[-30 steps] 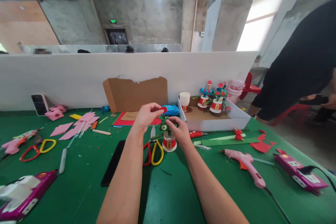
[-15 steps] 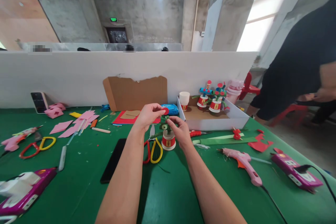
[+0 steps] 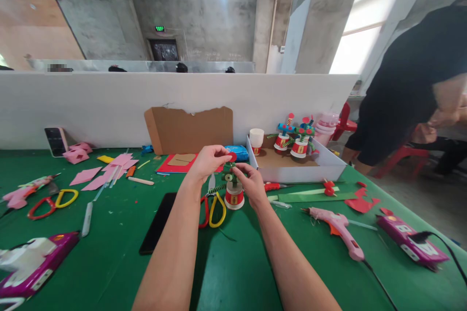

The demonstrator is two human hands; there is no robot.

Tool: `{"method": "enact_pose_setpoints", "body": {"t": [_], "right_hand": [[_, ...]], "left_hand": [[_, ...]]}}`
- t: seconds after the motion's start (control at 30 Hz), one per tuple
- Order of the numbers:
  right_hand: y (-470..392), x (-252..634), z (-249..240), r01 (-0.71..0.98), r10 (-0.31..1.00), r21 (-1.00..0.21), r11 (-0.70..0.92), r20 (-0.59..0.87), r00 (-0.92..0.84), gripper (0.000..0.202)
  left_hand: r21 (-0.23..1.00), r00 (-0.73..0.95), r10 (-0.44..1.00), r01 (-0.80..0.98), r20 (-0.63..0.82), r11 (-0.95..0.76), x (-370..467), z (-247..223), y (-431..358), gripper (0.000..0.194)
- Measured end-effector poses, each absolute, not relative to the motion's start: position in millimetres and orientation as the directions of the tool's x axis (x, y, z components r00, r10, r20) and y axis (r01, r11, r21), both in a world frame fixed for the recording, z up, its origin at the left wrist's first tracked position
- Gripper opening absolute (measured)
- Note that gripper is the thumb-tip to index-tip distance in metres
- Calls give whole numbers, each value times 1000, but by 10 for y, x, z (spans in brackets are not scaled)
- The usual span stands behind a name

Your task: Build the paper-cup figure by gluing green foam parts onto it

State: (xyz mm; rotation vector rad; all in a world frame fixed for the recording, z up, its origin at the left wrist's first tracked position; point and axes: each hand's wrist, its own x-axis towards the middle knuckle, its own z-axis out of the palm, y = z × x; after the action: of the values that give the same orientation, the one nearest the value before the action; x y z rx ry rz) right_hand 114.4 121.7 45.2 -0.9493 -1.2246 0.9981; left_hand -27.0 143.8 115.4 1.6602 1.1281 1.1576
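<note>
A figure made from a red and white paper cup (image 3: 234,198) stands upside down on the green table, with green folded-paper parts on top. My left hand (image 3: 205,166) pinches a small red paper disc (image 3: 232,157) just over the figure's top. With its fingers closed, my right hand (image 3: 251,183) grips the green folded paper strip (image 3: 233,167) at the figure's top. Whether disc and strip touch I cannot tell. Scissors (image 3: 217,210) with red and yellow handles lie beside the cup, under a green paper spring arm (image 3: 218,188).
Behind is a white box (image 3: 302,173) with finished cup figures (image 3: 299,146) and stacked cups (image 3: 256,137). To the right lie a pink glue gun (image 3: 337,226) and a purple power strip (image 3: 410,243). A black phone (image 3: 157,226) and pink paper (image 3: 109,172) lie left.
My left hand has brought the red disc slightly right, over the top of the green strip. My right hand keeps its grip. A person at the right has shifted a little.
</note>
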Motion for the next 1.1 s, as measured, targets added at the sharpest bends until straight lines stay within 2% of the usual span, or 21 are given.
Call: {"method": "enact_pose_setpoints", "body": {"t": [0.7, 0.93, 1.1], "right_hand": [[1216, 1145, 453, -105, 959, -955, 277, 270, 83, 31], [1223, 1153, 444, -139, 965, -955, 262, 261, 23, 33], [1239, 1222, 467, -114, 953, -946, 304, 300, 48, 37]], "left_hand": [[927, 173, 959, 263, 226, -266, -268, 1178, 1409, 18], [899, 204, 942, 302, 265, -318, -258, 1203, 1393, 18], [880, 187, 927, 298, 326, -370, -267, 1209, 1411, 20]]}}
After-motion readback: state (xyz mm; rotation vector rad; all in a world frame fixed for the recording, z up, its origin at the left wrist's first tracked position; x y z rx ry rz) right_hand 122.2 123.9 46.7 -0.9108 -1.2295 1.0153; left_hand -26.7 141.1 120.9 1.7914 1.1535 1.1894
